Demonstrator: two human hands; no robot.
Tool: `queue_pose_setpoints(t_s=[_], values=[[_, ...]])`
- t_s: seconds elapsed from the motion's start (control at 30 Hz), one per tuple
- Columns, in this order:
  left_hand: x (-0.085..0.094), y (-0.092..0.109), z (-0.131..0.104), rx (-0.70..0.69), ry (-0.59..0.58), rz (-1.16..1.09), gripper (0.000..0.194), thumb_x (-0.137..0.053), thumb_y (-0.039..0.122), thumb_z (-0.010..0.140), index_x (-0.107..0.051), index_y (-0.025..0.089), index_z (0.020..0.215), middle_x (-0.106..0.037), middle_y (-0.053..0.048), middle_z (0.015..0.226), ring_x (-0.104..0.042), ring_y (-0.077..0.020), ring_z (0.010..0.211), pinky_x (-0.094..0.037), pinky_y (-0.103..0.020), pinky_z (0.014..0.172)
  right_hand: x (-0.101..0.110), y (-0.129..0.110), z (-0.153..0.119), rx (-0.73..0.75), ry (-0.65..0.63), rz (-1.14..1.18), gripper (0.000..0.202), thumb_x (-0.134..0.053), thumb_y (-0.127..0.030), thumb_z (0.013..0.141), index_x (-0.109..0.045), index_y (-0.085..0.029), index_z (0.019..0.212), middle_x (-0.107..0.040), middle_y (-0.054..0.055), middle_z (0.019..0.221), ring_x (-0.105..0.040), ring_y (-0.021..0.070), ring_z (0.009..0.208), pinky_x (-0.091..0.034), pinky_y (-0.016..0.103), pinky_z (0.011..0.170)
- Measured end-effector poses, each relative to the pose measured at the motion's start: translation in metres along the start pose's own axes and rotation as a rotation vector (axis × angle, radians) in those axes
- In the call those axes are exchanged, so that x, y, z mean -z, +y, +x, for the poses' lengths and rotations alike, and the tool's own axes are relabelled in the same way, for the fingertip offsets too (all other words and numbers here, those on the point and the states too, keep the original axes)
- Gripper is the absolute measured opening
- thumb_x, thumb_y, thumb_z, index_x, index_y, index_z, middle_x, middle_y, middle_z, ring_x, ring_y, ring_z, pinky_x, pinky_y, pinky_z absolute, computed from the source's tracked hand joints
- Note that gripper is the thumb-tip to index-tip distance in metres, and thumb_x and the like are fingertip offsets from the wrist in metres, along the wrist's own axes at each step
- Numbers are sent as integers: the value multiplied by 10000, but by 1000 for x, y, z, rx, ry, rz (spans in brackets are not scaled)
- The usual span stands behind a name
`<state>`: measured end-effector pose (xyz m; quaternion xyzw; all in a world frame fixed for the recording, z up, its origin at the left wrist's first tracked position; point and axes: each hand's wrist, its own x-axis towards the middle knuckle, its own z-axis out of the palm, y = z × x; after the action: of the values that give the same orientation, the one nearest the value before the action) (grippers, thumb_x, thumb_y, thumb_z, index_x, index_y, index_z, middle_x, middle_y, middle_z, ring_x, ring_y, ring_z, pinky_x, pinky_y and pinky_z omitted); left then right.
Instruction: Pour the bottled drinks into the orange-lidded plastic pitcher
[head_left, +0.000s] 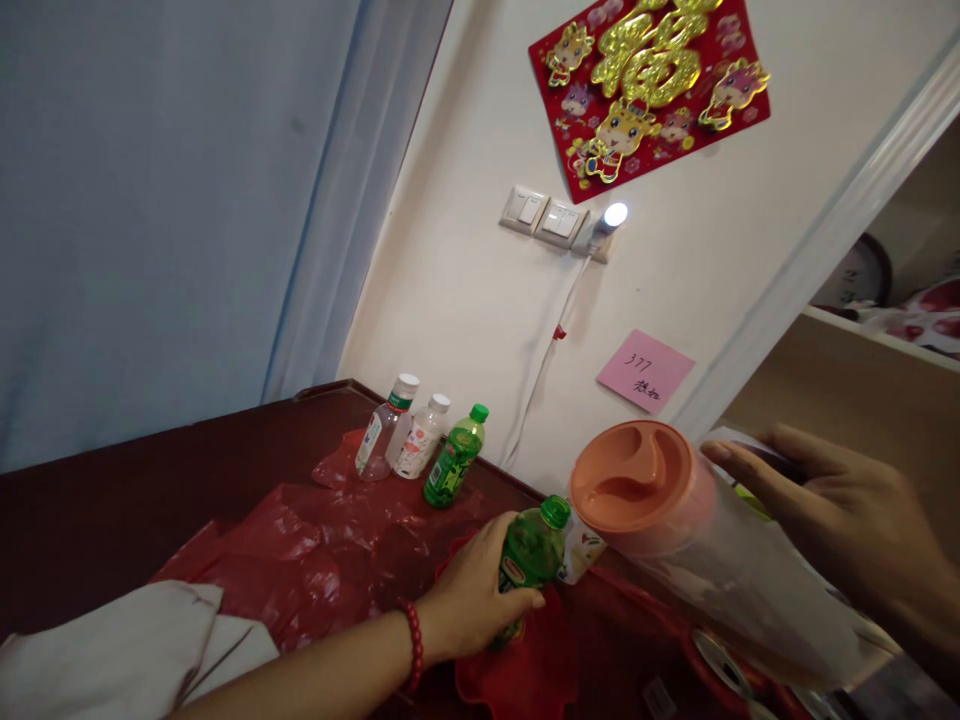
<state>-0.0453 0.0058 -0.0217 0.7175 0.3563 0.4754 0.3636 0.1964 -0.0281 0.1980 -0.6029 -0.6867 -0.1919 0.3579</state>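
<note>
Two hands: both are busy in the head view, each wrapped round its own container above a dark red-brown table (97, 500).
Left hand (469, 590): fingers curled round the body of a green bottle (531, 555), thumb across the front label; a red bead bracelet (415, 645) sits on the wrist. The grip is closed on the bottle's middle, probably so the cap end stays free and upright.
Green bottle position: upright, over a glossy red dish (525, 670) near the table's front, just beside the pitcher.
Right hand (840, 515): fingers stretched and pressed along the far side of a clear pitcher (720, 570); the palm side is hidden, so how tightly it clasps I cannot tell.
Pitcher: tilted, its orange lid (630, 475) turned toward the green bottle; the wall is translucent plastic, smooth and cylindrical, the lid moulded with a curved recess.
Small pale bottle (581, 550): partly hidden between the green bottle and the pitcher, printed label showing.
Back row: three little bottles by the wall, two clear with white caps (384, 430) (421, 438), one green with a green cap (453, 460), stood close together, seemingly parked out of the way.
Table cover: crinkled red plastic sheet (315, 550), shiny and creased.
Near corner: folded pale cloth (112, 650), matte and soft.
Wall: red-and-gold decoration (649, 85), switches (544, 215), a pink note (645, 370).
</note>
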Motion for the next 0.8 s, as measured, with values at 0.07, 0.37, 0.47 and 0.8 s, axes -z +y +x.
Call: queue_pose_setpoints(t_s=[0.07,0.37,0.47,0.8], values=[[0,1,0,6,3,1,700,-741,182,703,-455,237,1340,-558,-79,1360,-509,-274,1238,-383,-400,1073,0,0,0,12,3,1,549,-536,-776,691,-663,-242,693,-581,-2,561,-520,194,525,-371,318,480],[1,1,0,11,-7,8,690,-745,187,703,-457,238,1328,-534,-81,1393,-494,-286,1260,-370,-415,1083,2,-7,1,16,-11,18,542,-548,-765,687,-651,-235,654,-565,1,528,-521,199,518,-366,315,475],[1,2,0,2,-10,8,700,-746,181,702,-453,234,1335,-538,-79,1388,-493,-283,1261,-367,-404,1085,2,-8,2,29,-5,12,544,-546,-766,691,-643,-232,649,-552,0,522,-505,192,507,-354,307,469],[0,2,1,-5,-2,10,716,-752,164,699,-448,227,1344,-556,-77,1362,-510,-264,1238,-380,-380,1075,3,-7,1,46,-10,11,543,-539,-757,712,-638,-226,653,-537,-3,512,-483,180,495,-341,296,465]])
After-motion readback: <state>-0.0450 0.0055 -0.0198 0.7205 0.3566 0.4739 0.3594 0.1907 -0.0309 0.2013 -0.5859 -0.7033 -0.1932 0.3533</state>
